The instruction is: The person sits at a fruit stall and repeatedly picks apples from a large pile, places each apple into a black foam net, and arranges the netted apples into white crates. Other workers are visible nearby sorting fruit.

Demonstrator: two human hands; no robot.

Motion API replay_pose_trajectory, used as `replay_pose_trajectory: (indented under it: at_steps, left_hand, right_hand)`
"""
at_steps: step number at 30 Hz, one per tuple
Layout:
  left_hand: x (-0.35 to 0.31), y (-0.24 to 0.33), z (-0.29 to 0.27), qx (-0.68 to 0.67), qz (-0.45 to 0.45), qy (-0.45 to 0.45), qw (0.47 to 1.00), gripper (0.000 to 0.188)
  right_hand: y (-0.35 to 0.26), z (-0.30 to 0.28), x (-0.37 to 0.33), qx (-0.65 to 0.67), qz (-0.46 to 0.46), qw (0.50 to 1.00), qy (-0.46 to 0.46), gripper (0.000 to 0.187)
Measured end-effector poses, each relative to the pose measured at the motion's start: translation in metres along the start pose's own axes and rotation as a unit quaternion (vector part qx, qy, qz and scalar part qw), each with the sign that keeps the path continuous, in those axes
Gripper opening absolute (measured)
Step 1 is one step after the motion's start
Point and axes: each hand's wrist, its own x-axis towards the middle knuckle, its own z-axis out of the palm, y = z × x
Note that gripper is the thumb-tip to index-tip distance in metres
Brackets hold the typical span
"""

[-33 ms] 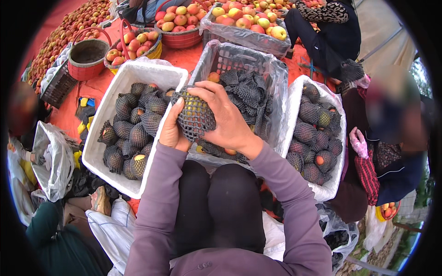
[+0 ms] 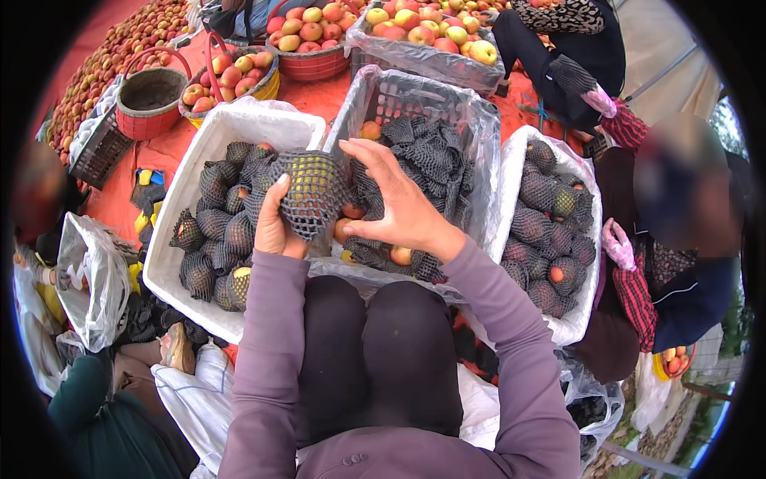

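My left hand (image 2: 278,227) grips an apple in a black foam net (image 2: 307,188), greenish-yellow showing through the mesh. It is held above the right edge of a white foam box (image 2: 275,124), where several netted apples (image 2: 214,222) lie. My right hand (image 2: 405,209) is apart from that apple, its thumb and fingers spread and nothing between them. Below it stands a plastic-lined grey crate (image 2: 479,120) with a heap of black foam nets (image 2: 427,148) and a few bare apples (image 2: 369,132).
On the right is another white box (image 2: 501,211) of netted apples, beside a co-worker's gloved hand (image 2: 618,243). Apple baskets (image 2: 311,64), an empty red bucket (image 2: 152,104) and a lined apple crate (image 2: 431,57) stand at the back. White sacks (image 2: 195,391) lie left of my legs.
My right hand has let go of the netted apple and opened away from it. My left hand has moved slightly left with the apple. A co-worker's gloved arm has risen at the upper right.
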Motion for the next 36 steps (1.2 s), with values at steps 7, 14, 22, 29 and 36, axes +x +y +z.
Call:
replay_pose_trajectory:
  at_steps: [7,14,22,29,36]
  left_hand:
    - [0.008,0.109,-0.189,0.596,0.190,0.326,0.709,0.072]
    - [0.001,0.010,0.053,0.454,0.086,-0.052,0.885,0.015]
    - [0.015,-0.061,0.085,0.393,0.003,-0.164,0.905,0.036]
    - [0.010,-0.046,0.087,0.301,0.038,-0.122,0.945,0.029]
    - [0.021,-0.045,0.073,0.177,0.115,-0.066,0.975,0.027]
  right_hand:
    - [0.164,0.016,-0.129,-0.468,-0.001,0.780,-0.414,0.013]
    - [0.113,-0.045,-0.070,-0.300,0.165,0.939,-0.043,0.020]
    - [0.013,-0.054,-0.025,0.235,0.194,0.949,0.082,0.016]
    - [0.001,-0.046,-0.017,0.481,0.206,0.842,0.126,0.019]
    - [0.001,-0.049,-0.011,0.230,0.152,0.948,0.158,0.017]
